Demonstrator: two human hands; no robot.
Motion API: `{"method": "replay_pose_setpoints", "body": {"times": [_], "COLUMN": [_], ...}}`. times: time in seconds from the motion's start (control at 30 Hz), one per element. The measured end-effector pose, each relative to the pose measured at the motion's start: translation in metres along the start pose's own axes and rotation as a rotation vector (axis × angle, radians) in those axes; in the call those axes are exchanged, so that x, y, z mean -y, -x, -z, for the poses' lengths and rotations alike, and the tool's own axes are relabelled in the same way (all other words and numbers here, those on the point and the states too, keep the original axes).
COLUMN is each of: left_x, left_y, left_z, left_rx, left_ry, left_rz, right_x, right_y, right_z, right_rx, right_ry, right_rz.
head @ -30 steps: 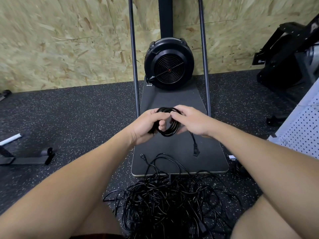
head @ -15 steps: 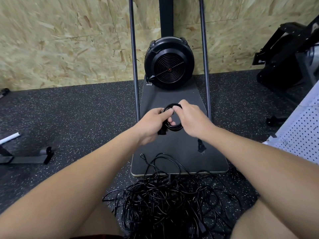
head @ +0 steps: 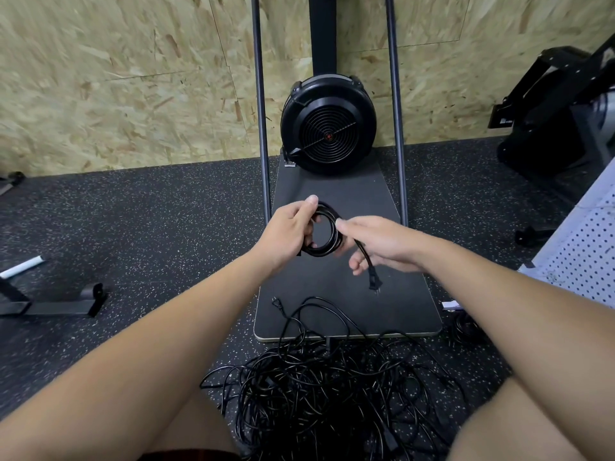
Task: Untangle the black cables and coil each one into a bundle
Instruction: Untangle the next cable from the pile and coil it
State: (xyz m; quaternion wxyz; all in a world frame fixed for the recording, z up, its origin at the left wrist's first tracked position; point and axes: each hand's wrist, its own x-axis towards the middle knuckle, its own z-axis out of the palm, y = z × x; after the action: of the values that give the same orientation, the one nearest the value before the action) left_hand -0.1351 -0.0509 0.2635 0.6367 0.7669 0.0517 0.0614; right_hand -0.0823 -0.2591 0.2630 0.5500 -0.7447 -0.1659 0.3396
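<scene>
My left hand (head: 289, 232) grips a small round coil of black cable (head: 327, 239) held up over the dark platform (head: 399, 304). My right hand (head: 382, 242) is at the coil's right side, its fingers curled round the cable's loose tail. That tail hangs down and ends in a plug (head: 374, 282) just below the hand. A big tangle of black cables (head: 326, 387) lies on the floor between my knees, with one plug end (head: 278, 304) lying on the platform's near edge.
A black round fan housing (head: 327, 126) stands at the platform's far end between two upright metal rails (head: 261, 128). A black machine (head: 562, 118) sits at the right, a white perforated panel (head: 585, 247) nearer, and a low black metal foot (head: 50, 302) at the left.
The hands turned the coil and drew slightly apart. My right hand slid off the coil's top to its right side, and the plug tail now hangs below that hand.
</scene>
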Motion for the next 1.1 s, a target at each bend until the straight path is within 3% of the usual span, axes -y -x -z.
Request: {"method": "replay_pose_setpoints", "body": {"times": [0.17,0.33,0.43,0.5,0.6,0.83,1.1], "left_x": [-0.001,-0.001,-0.001,-0.003,-0.013,-0.022,-0.014], "left_y": [0.001,0.002,0.003,0.004,0.008,0.016,0.015], "left_z": [0.006,0.006,0.001,0.0,-0.002,-0.016,-0.017], "left_rx": [-0.054,-0.051,-0.017,0.0,0.056,0.2,0.175], "left_ry": [-0.021,0.006,-0.016,-0.008,0.037,0.005,-0.13], "left_rz": [0.026,0.042,0.054,0.058,0.039,-0.027,-0.093], "right_x": [-0.013,-0.014,-0.019,-0.018,-0.014,-0.004,0.0], "right_y": [-0.004,-0.003,-0.011,-0.015,-0.02,-0.024,-0.022], "right_z": [0.015,0.03,0.03,0.031,0.032,0.018,0.007], "right_rx": [-0.059,-0.098,-0.234,-0.325,-0.421,-0.343,-0.216], "right_ry": [0.13,0.725,0.772,0.703,0.358,-0.283,-0.313], "right_rz": [0.071,0.083,0.076,0.095,0.096,0.044,-0.046]}}
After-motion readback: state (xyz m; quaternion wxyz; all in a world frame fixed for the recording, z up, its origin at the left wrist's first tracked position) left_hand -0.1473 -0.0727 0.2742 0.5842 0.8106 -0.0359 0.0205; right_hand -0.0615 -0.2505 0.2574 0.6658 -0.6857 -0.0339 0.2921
